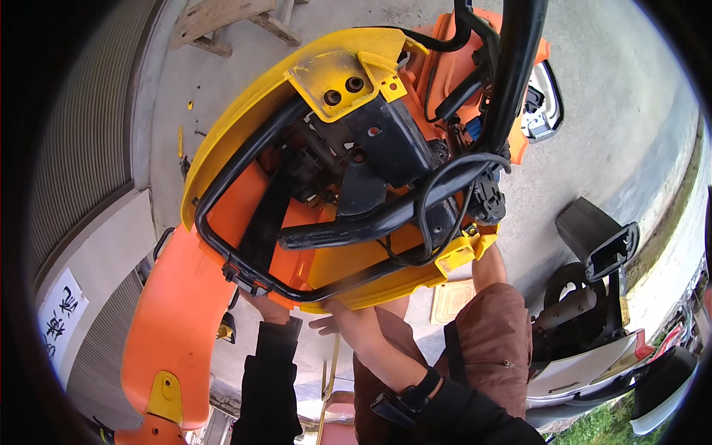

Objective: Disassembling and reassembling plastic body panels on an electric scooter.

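A scooter-like vehicle body fills the middle, with a curved yellow panel (245,111) around a black tubular frame (348,236). My left hand (268,309) reaches up under the near left corner of the body, beside a black clip (248,280). Its fingers are hidden by the body. My right hand (354,323) is at the panel's near lower edge, fingers stretched toward the left and partly under the rim. Nothing shows in it. An orange panel (256,204) lies inside the yellow one, and a black cable (430,200) loops over the frame tube at the right.
A large orange body part (167,319) extends along the left. A dark grey bin-like part (593,230) and a scooter with a black wheel (565,285) stand at the right. A wooden bench (222,22) is far left, near a ribbed shutter (93,119).
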The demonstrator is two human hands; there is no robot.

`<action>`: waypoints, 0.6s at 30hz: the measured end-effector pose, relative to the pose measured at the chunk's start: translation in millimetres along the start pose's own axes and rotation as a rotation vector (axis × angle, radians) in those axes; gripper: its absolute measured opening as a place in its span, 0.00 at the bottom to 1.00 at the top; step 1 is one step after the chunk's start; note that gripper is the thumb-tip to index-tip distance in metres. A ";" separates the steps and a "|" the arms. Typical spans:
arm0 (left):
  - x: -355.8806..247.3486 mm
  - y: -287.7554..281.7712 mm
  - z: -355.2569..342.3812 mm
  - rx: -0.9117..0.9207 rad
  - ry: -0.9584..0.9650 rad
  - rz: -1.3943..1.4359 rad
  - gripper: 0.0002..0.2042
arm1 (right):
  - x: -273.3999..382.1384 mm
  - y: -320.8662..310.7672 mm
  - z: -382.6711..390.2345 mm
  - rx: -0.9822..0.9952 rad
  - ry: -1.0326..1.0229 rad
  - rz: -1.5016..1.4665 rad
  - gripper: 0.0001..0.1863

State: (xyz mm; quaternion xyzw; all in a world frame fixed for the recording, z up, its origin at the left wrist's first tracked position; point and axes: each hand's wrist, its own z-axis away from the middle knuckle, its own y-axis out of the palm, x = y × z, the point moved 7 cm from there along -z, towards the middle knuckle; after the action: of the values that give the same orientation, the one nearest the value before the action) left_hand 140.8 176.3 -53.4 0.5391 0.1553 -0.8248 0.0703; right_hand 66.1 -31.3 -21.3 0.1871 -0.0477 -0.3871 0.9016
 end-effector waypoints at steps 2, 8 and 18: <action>-1.0 -5.1 2.1 -0.037 -0.019 -0.005 0.18 | -5.7 3.5 21.2 0.099 0.088 0.119 0.14; -3.0 25.8 5.0 -0.021 -0.013 -0.005 0.16 | 50.6 25.3 106.4 0.211 -0.587 0.544 0.12; 96.2 -21.2 -57.1 -0.211 -0.019 -0.417 0.13 | 101.9 59.3 -46.9 -0.187 -0.154 0.178 0.21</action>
State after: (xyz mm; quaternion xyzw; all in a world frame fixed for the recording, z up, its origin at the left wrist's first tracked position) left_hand 145.0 220.1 -158.3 0.4774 0.3478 -0.8057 -0.0441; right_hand 188.2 -52.7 -48.5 0.0670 -0.0969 -0.3218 0.9395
